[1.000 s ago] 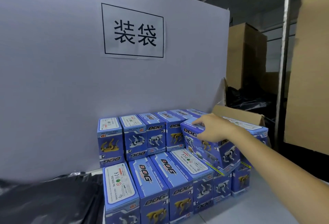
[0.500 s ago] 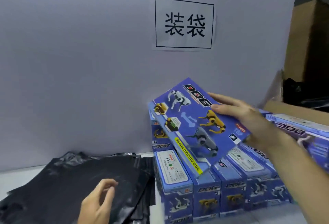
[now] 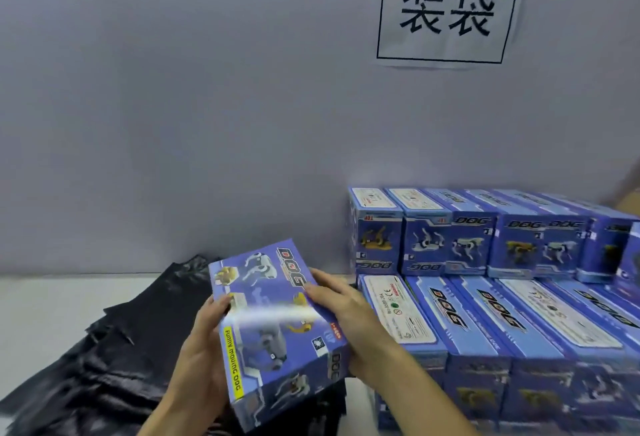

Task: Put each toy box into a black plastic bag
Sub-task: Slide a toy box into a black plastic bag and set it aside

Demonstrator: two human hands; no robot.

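Gripping the toy box (image 3: pixel 277 331) between both hands' curled fingers (image 3: pixel 320 291), you've got the bag pile (image 3: pixel 104 349) just left, long axis pointing away.

Held toy box over bag pile, box stock to the right, board behind.

Toy box (image 3: pixel 277 328) held tilted above the pile of plastic bags (image 3: pixel 86 359), left hand (image 3: pixel 201 366) on its left edge, right hand (image 3: pixel 349 324) on its right edge and top face. Stacked toy boxes (image 3: pixel 485 297) sit just right of it, upright row behind, flat-lying row in front. Pile lies on the table (image 3: pixel 41 300). Backboard (image 3: pixel 173 106) stands behind all; paper sign (image 3: pixel 448 7) on it above the stack.
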